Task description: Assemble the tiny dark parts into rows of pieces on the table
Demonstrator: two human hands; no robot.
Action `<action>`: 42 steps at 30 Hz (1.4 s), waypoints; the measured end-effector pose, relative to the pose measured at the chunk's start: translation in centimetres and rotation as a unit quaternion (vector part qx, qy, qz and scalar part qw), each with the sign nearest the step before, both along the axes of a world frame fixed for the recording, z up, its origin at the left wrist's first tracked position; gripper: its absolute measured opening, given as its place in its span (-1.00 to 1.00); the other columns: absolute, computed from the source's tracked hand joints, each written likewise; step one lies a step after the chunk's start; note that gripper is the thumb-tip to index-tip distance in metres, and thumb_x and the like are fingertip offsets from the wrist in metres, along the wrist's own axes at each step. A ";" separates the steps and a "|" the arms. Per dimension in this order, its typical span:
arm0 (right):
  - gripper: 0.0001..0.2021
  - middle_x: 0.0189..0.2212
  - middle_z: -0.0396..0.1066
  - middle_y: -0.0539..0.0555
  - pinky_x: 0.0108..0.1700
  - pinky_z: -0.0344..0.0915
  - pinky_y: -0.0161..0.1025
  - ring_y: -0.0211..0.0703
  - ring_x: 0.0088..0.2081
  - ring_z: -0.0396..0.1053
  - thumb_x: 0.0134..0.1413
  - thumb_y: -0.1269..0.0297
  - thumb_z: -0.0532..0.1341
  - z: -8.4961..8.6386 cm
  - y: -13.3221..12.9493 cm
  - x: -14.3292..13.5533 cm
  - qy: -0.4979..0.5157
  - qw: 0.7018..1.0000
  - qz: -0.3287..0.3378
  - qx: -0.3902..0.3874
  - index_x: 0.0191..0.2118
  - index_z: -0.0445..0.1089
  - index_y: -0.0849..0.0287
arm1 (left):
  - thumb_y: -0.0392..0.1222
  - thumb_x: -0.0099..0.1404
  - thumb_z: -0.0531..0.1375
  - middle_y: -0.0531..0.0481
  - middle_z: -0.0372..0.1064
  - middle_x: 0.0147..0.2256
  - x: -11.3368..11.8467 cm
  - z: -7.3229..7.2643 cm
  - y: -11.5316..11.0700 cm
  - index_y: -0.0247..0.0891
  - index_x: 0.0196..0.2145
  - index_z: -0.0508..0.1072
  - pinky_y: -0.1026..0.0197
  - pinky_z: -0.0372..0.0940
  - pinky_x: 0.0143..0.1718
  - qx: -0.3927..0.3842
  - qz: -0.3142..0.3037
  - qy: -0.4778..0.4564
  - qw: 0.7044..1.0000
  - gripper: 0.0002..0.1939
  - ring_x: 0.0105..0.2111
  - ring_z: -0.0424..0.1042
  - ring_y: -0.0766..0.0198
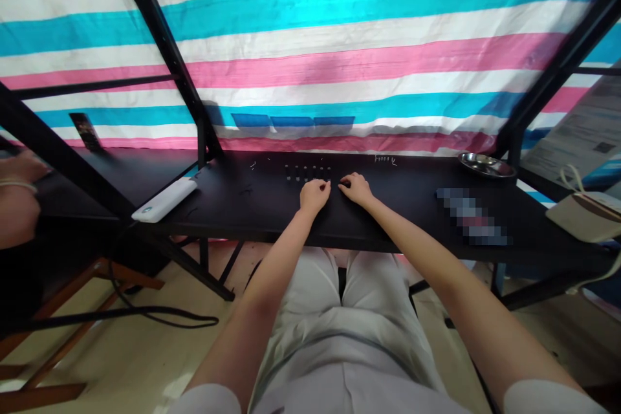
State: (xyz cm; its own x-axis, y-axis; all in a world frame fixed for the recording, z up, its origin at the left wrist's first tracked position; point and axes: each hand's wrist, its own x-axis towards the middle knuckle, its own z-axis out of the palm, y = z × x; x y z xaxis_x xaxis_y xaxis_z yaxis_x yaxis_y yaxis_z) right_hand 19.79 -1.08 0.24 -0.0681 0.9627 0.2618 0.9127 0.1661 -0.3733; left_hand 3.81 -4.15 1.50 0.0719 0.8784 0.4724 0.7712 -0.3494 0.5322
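Observation:
Both of my hands rest low over the black table, close together. My left hand is closed, its thumb and fingertips pinched at the near right end of two rows of small pale pieces; whatever it holds is too small to make out. Just to the right, my right hand has its fingers curled, the thumb and index fingertip near each other. Anything between them is too small to tell. Further back on the right lies a row of thin whitish pieces.
The black table bears a white oblong device at left, a metal dish at back right, and a blurred flat item. A beige pouch sits far right. Another person's arm shows at far left. Black frame posts flank the table.

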 end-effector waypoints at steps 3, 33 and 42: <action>-0.70 -0.12 0.34 0.09 -0.06 0.19 -0.16 -0.07 -0.04 0.25 0.09 0.09 0.16 0.1 0.8 -1.0 0.011 1.000 -0.002 -0.016 -0.10 0.42 0.06 | -0.08 0.26 0.05 -0.08 0.48 -0.42 -0.4 0.1 0.1 -0.25 -0.45 0.52 0.25 0.23 -0.34 0.004 0.056 -0.036 0.998 -0.69 -0.40 0.41 0.24; -0.83 -0.25 0.37 0.12 -0.23 0.11 -0.22 -0.08 -0.19 0.26 0.13 0.21 0.09 -0.6 -1.5 1.5 -0.044 0.997 0.031 0.049 -0.26 0.36 0.16 | -0.10 0.22 0.13 0.03 0.44 -0.45 -0.2 -0.8 0.6 -0.26 -0.18 0.46 0.30 0.26 -0.36 0.001 -0.082 -0.114 0.990 -0.74 -0.50 0.36 0.36; -0.87 -0.34 0.41 0.17 -0.23 -0.07 -0.18 -0.06 -0.24 0.22 0.12 0.35 0.07 0.6 -3.2 0.5 -0.182 0.961 0.081 0.190 -0.29 0.33 0.22 | -0.16 0.22 0.14 0.03 0.44 -0.45 0.0 -1.6 1.4 -0.28 -0.25 0.45 0.34 0.22 -0.45 0.006 -0.155 -0.127 0.980 -0.81 -0.57 0.27 0.43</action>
